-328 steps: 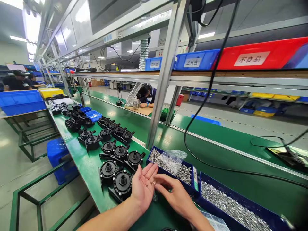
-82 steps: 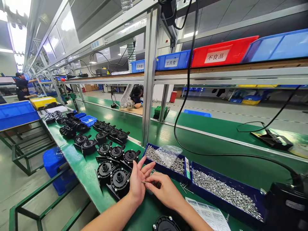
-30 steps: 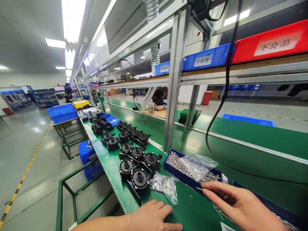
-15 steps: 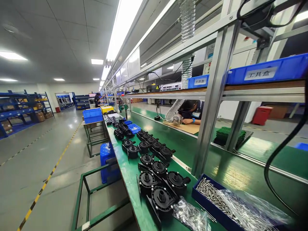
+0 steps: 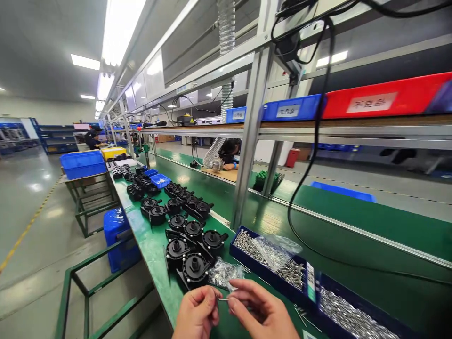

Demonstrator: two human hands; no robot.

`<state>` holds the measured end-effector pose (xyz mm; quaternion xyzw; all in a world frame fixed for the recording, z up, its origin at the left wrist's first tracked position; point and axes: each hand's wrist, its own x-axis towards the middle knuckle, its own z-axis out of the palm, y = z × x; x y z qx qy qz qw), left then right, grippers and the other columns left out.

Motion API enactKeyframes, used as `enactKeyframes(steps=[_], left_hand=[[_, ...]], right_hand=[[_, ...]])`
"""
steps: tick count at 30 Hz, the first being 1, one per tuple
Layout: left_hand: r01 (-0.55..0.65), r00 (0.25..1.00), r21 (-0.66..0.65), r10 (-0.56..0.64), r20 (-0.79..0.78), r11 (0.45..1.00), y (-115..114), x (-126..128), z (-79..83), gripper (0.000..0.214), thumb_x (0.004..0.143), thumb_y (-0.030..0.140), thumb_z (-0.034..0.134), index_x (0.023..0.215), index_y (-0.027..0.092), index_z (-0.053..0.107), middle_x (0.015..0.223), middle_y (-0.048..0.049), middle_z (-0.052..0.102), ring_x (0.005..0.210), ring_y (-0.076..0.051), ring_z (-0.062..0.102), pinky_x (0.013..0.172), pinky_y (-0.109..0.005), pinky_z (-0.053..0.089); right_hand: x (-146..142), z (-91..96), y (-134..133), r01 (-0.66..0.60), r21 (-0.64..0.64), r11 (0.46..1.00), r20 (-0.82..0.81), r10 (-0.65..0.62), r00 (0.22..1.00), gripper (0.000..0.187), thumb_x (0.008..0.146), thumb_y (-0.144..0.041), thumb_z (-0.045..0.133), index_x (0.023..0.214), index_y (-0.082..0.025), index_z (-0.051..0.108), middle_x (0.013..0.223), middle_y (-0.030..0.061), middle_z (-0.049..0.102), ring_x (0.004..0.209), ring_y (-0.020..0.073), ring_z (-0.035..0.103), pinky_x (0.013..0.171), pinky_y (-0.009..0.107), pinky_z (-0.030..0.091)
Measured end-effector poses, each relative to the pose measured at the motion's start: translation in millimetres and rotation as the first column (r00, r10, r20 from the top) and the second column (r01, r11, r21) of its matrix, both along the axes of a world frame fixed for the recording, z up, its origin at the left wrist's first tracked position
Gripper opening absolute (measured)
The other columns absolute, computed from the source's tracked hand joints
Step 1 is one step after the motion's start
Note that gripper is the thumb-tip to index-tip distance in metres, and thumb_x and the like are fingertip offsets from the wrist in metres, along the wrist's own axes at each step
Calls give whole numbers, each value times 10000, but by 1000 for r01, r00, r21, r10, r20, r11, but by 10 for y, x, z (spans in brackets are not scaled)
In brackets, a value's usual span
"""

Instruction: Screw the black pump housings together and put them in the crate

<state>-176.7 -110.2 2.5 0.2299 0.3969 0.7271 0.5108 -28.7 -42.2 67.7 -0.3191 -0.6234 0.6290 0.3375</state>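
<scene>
Low in the view, my left hand (image 5: pixel 197 310) is closed, pinching one end of a thin silvery screw (image 5: pixel 223 299). From the other side my right hand (image 5: pixel 263 313) has its thumb and fingers at the screw's other end. Just beyond my hands lies a clear plastic bag (image 5: pixel 226 273) of small metal parts. A round black housing (image 5: pixel 195 267) with a central stub stands left of the bag, the nearest of several in rows along the bench. To the right is a dark blue box (image 5: pixel 243 254) of long screws, partly covered by plastic film.
A second blue box (image 5: pixel 353 310) of small metal parts stands at the right. Some loose screws (image 5: pixel 300 315) lie near it. A metal post (image 5: pixel 249 141) and a hanging black cable (image 5: pixel 310 160) rise over the green bench (image 5: pixel 162 273). Across it sits a co-worker (image 5: pixel 229 153).
My view has swung to the right, so the second box and a red bin now show. Both hands have come into view at the bottom, with the screw between them.
</scene>
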Motion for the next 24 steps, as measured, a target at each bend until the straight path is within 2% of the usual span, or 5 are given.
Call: enactKeyframes(steps=[5, 12, 18, 22, 24], left_hand=[[-18, 1000, -8, 18, 18, 1000, -37, 63, 95, 548, 656, 626, 893, 740, 111, 726, 536, 22, 477, 516, -62, 353, 533, -226, 221], [-79, 994, 0, 79, -72, 997, -12, 87, 62, 560, 668, 650, 873, 673, 117, 701, 551, 24, 474, 512, -53, 357, 524, -220, 212], [-186, 972, 33, 189, -142, 982, 0, 78, 148, 472, 673, 567, 897, 712, 133, 717, 715, -10, 576, 561, -72, 439, 545, -215, 344], [-178, 930, 144, 214, -300, 973, 14, 38, 204, 431, 812, 575, 782, 714, 158, 736, 844, -45, 613, 621, -109, 518, 611, -254, 456], [-160, 880, 194, 229, -417, 968, 22, 26, 184, 412, 861, 594, 719, 807, 192, 790, 915, -80, 648, 707, -156, 583, 664, -283, 503]], right_hand=[[-10, 14, -2, -32, -33, 999, -4, 32, 999, 562, 740, -625, 829, 1088, -203, 702, 858, 87, 756, 775, 260, 707, 609, 308, 547], [-22, -104, 46, -70, 5, 998, -14, 70, 997, 538, 783, -579, 823, 1121, -194, 660, 880, 81, 757, 794, 229, 690, 695, 301, 530], [-43, -85, 59, -202, -199, 959, -112, 182, 977, 581, 753, -552, 870, 1125, -180, 623, 784, 37, 723, 775, 216, 695, 673, 290, 531], [-62, -131, 67, -267, -339, 902, -161, 225, 961, 676, 687, -548, 922, 1152, -166, 612, 782, 26, 723, 792, 199, 719, 643, 239, 502], [-74, -171, 69, -262, -376, 889, -173, 211, 962, 701, 656, -557, 936, 1149, -166, 629, 779, 26, 726, 777, 186, 717, 627, 220, 488]])
